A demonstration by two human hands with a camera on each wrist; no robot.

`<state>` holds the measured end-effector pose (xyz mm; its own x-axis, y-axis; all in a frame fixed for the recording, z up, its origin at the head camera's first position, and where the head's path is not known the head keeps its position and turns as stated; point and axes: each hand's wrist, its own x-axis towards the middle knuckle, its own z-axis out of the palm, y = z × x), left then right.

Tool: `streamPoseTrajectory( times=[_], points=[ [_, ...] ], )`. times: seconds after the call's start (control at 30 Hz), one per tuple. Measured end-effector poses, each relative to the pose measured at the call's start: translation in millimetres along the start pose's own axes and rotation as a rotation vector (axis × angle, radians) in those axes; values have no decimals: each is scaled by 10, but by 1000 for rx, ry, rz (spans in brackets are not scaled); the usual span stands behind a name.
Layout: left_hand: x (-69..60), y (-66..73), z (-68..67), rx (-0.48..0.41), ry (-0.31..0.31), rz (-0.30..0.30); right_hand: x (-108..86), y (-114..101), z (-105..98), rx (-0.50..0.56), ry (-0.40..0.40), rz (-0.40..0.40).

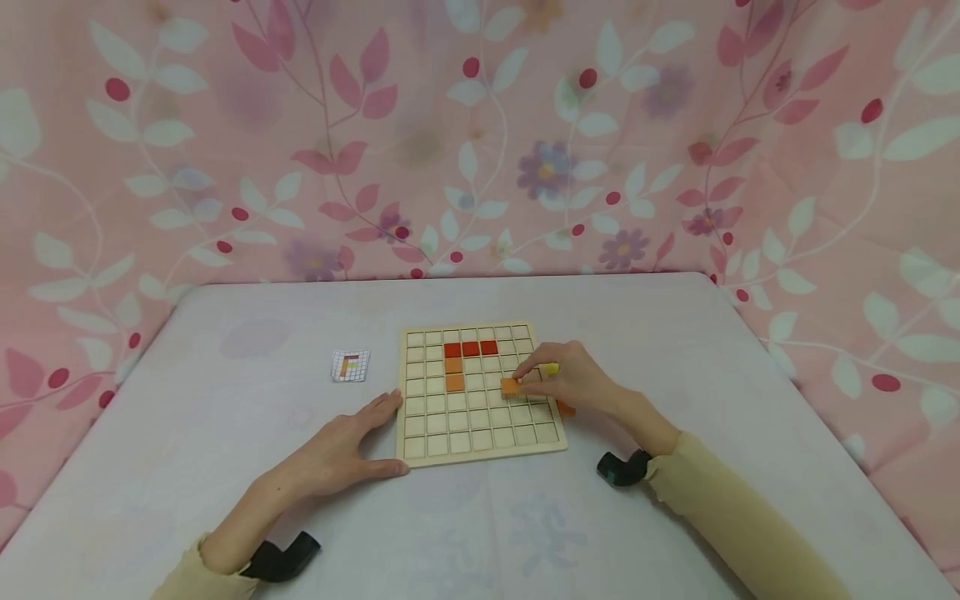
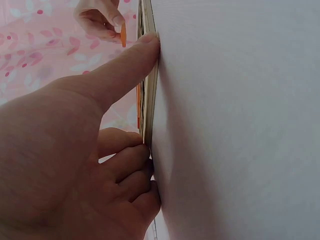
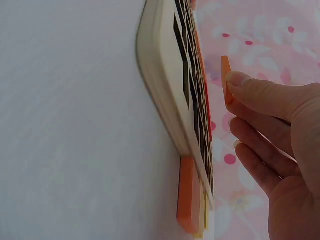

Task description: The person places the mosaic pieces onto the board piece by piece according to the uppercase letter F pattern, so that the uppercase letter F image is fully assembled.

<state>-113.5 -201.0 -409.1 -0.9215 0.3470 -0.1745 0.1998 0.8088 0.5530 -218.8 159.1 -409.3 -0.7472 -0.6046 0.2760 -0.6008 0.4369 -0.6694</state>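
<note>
A wooden grid board lies on the table. Red square tiles form a row in its upper part, with orange tiles running down from the row's left end. Between thumb and index finger, my right hand pinches another orange tile, held above the right half of the board and apart from it in the right wrist view. My left hand rests at the board's left edge, thumb and fingers spread along its side.
Left of the board lies a small printed card with a coloured grid pattern. Beside the board's right edge are an orange block and yellow pieces, partly hidden by my right hand. A floral cloth hangs behind the table.
</note>
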Motion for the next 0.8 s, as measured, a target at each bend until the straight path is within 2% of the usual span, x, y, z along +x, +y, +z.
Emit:
streamPoseTrajectory(
  times=[0.23,0.5,0.8],
  points=[
    [-4,-1,3,-4,4,13,215,-157,191,-27,-18,-89],
    [8,6,6,-10,-3,17,353,-328,366,-17,-19,-142],
    [9,4,0,-9,-6,12,359,-347,515,-35,-25,-96]
  ],
)
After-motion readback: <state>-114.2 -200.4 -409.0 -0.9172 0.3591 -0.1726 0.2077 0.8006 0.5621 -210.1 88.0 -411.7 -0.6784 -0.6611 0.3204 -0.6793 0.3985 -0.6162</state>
